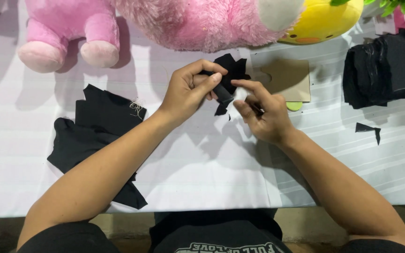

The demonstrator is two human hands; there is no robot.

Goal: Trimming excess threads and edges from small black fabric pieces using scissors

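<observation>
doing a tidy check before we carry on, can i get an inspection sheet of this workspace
surface: white striped tablecloth, covers the table.
job's things: small black fabric piece held above the table, partly rolled.
clutter: black fabric cut-offs at left; stack of black fabric at right; small black scrap; brown card template with a green bit at its lower edge.
grippers: left hand pinches the piece with its fingers; right hand touches it with its fingertips.
cables: nothing seen.
surroundings: pink plush toys, yellow plush toy, green leaves along the far edge.
</observation>
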